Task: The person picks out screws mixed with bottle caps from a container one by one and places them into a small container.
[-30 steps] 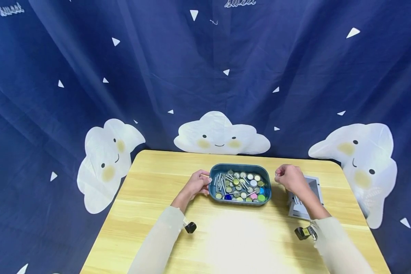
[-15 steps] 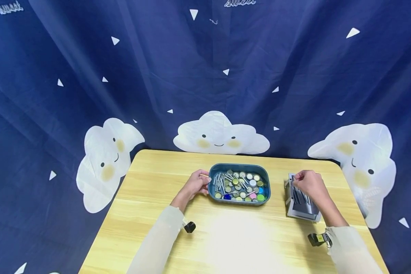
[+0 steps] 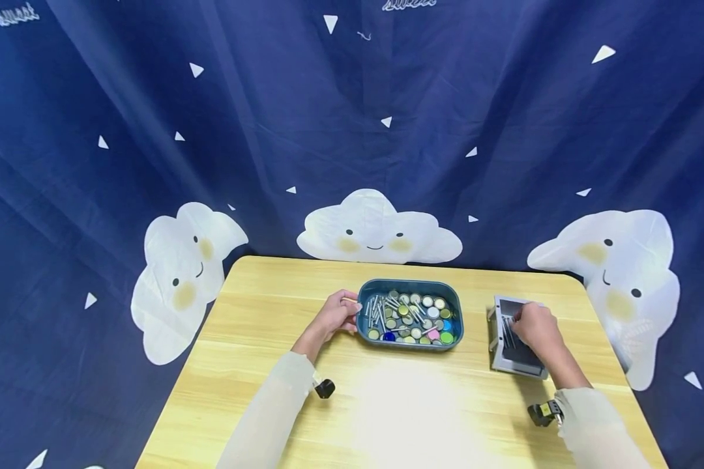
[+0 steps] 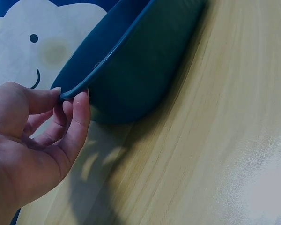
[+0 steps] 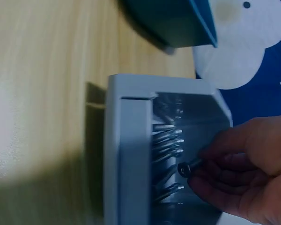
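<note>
My left hand [image 3: 336, 314] pinches the left rim of a dark teal tub [image 4: 136, 70], thumb on top and fingers beneath the lip. Inside the tub lie several round caps [image 3: 433, 313] in white, gold, green, pink and blue, mixed with silver bolts [image 3: 377, 311]. At the right, my right hand [image 3: 538, 329] reaches over a grey open-topped bin [image 5: 131, 154]. Between thumb and fingers it pinches a bolt [image 5: 184, 169], whose round socket head faces the wrist camera. More bolts [image 5: 168, 140] lie side by side in the bin below it.
Both containers stand on a light wooden table [image 3: 281, 299], with a gap between tub and bin. A dark blue curtain [image 3: 258, 130] with smiling white clouds hangs behind the table's far edge.
My right hand has moved from beside the tub to the right, over the bin, then slightly lower into it. My left hand has stayed on the tub's rim.
</note>
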The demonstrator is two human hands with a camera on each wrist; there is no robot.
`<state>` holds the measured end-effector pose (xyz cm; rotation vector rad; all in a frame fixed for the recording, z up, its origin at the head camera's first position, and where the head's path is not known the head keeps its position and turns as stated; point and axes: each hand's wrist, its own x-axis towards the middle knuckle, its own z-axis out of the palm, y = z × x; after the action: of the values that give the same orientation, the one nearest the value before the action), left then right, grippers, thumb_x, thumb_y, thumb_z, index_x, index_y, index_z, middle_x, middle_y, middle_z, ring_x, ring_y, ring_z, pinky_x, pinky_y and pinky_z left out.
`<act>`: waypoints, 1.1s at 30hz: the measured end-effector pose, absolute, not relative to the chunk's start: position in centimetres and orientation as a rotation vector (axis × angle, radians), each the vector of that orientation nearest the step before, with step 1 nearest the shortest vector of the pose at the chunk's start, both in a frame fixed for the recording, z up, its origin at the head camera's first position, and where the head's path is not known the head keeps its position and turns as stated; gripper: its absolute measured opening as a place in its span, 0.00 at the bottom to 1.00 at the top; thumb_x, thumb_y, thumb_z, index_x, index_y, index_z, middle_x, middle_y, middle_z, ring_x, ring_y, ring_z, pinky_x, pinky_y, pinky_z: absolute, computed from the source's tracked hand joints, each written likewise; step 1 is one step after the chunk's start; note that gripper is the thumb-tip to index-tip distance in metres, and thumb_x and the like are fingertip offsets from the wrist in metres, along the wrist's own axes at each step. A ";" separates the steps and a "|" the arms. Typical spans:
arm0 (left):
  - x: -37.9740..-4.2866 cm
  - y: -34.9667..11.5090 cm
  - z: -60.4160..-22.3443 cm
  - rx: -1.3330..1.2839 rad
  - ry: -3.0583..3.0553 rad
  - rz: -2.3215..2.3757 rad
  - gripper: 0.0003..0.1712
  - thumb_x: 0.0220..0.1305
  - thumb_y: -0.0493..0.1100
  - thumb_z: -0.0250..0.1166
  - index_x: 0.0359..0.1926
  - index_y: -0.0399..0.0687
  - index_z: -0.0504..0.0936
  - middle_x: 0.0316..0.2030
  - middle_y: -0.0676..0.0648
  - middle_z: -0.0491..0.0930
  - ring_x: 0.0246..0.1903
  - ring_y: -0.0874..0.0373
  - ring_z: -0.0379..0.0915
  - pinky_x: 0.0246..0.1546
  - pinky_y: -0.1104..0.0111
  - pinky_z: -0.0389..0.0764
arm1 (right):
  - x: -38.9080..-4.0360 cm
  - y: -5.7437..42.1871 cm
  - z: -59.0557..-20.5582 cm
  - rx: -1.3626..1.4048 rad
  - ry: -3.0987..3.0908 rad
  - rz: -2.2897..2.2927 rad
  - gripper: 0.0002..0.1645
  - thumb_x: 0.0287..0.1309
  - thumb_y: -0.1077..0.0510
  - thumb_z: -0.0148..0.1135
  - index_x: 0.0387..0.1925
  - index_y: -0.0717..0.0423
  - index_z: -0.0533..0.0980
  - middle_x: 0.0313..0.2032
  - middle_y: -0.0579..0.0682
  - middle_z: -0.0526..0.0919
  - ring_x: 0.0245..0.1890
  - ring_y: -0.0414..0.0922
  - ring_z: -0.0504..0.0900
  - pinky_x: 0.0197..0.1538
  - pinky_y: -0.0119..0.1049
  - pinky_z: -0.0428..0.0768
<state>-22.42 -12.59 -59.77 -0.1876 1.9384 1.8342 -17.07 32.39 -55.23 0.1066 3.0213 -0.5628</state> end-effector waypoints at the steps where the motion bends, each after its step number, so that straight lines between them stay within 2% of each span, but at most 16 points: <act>1: -22.4 -12.6 -59.8 -0.184 1.940 1.833 0.22 0.72 0.35 0.62 0.64 0.36 0.71 0.39 0.39 0.80 0.26 0.57 0.78 0.25 0.64 0.90 | -17.1 32.4 -55.5 0.104 3.025 -0.548 0.08 0.48 0.66 0.65 0.17 0.61 0.78 0.22 0.58 0.81 0.23 0.52 0.75 0.26 0.48 0.77; 6: -22.4 -12.6 -59.6 -0.182 1.945 1.832 0.21 0.73 0.35 0.62 0.64 0.36 0.71 0.39 0.38 0.80 0.25 0.57 0.78 0.25 0.63 0.90 | -17.3 32.2 -56.6 0.090 3.010 -0.504 0.14 0.47 0.70 0.58 0.12 0.57 0.70 0.18 0.56 0.75 0.21 0.51 0.69 0.23 0.46 0.73; 12: -22.4 -12.4 -59.3 -0.190 1.935 1.821 0.22 0.72 0.35 0.61 0.64 0.36 0.71 0.38 0.40 0.80 0.27 0.57 0.78 0.25 0.64 0.90 | -17.0 31.9 -57.2 0.083 3.047 -0.487 0.09 0.46 0.72 0.54 0.16 0.65 0.74 0.20 0.67 0.80 0.20 0.56 0.75 0.24 0.58 0.79; 17: -22.4 -12.4 -59.2 -0.189 1.930 1.825 0.22 0.72 0.34 0.61 0.64 0.36 0.71 0.38 0.41 0.79 0.27 0.56 0.78 0.25 0.65 0.89 | -17.0 31.8 -57.5 0.081 3.083 -0.481 0.08 0.47 0.72 0.52 0.19 0.69 0.76 0.25 0.74 0.81 0.23 0.64 0.81 0.27 0.64 0.80; 24: -22.4 -12.4 -59.5 -0.194 1.926 1.837 0.22 0.71 0.34 0.61 0.64 0.35 0.71 0.39 0.40 0.80 0.27 0.56 0.78 0.24 0.66 0.89 | -17.2 31.8 -58.1 0.093 3.047 -0.449 0.11 0.54 0.72 0.50 0.22 0.71 0.78 0.26 0.74 0.82 0.23 0.61 0.81 0.24 0.60 0.79; 30: -22.4 -12.5 -59.5 -0.205 1.917 1.837 0.23 0.71 0.34 0.61 0.64 0.36 0.71 0.37 0.42 0.79 0.26 0.56 0.78 0.22 0.67 0.88 | -17.0 31.4 -58.0 0.098 3.044 -0.436 0.13 0.57 0.73 0.47 0.25 0.71 0.78 0.29 0.77 0.82 0.27 0.69 0.84 0.24 0.60 0.81; 33: -22.4 -12.5 -59.4 -0.211 1.916 1.838 0.23 0.71 0.34 0.61 0.64 0.36 0.71 0.37 0.42 0.79 0.26 0.56 0.78 0.22 0.68 0.88 | -17.0 31.1 -57.9 0.090 3.040 -0.427 0.13 0.57 0.73 0.47 0.25 0.71 0.77 0.30 0.78 0.82 0.28 0.69 0.84 0.24 0.60 0.81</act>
<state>-22.37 -12.54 -59.44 -0.2115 1.9161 1.8377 -16.96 31.11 -57.86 0.0899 3.0396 -0.4275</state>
